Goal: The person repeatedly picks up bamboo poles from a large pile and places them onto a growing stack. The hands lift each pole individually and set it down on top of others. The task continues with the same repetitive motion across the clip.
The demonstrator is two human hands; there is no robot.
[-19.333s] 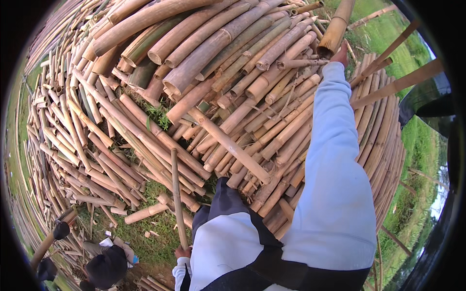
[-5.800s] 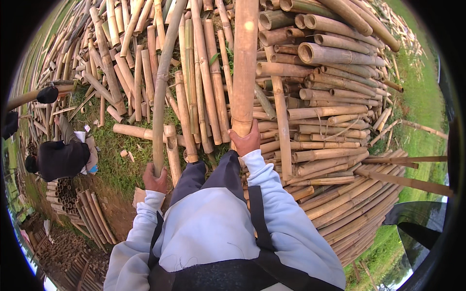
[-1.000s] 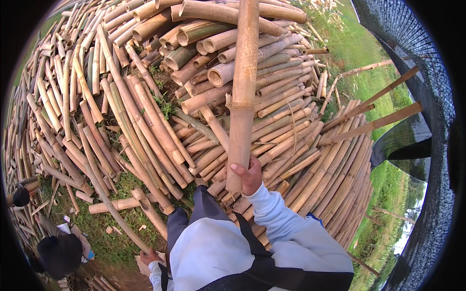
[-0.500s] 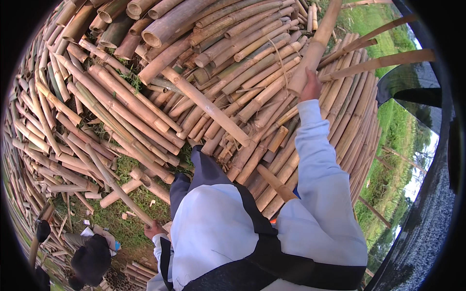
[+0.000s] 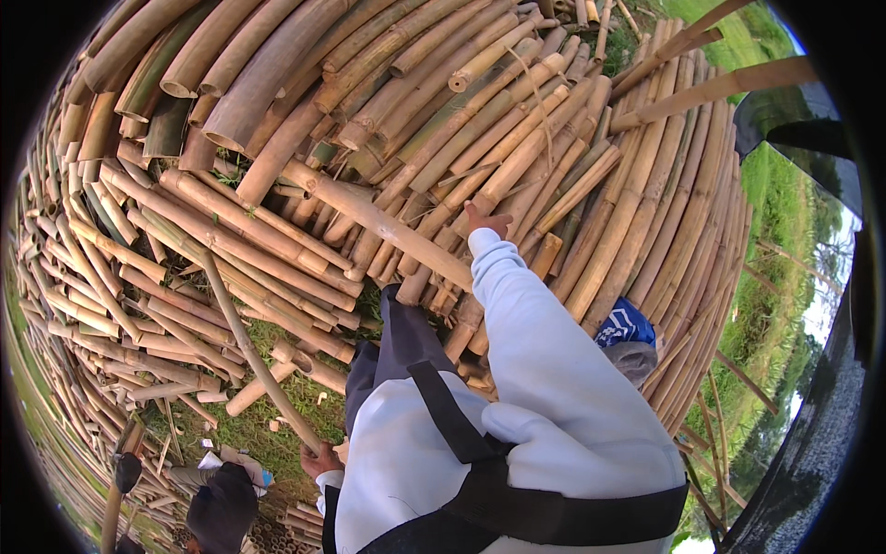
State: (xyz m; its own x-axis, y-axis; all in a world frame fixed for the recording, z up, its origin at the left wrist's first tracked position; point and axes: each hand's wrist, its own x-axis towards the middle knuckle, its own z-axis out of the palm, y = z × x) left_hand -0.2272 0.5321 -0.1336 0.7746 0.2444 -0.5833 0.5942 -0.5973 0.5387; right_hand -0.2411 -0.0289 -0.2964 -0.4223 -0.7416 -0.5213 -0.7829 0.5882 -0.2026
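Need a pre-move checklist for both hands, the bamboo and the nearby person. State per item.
1. Left hand closed around the long, thin brown bamboo pole: ok.
2. Right hand gripping one of the stacked tan bamboo lengths: cannot tell; it is over them.
3. Stack free of crosswise pieces: not ok; a thick tan bamboo pole lies across others.
4. Thin pole's far end off the pile: cannot tell; they overlap in view.
5. Person in a dark top apart from the thin pole: ok.
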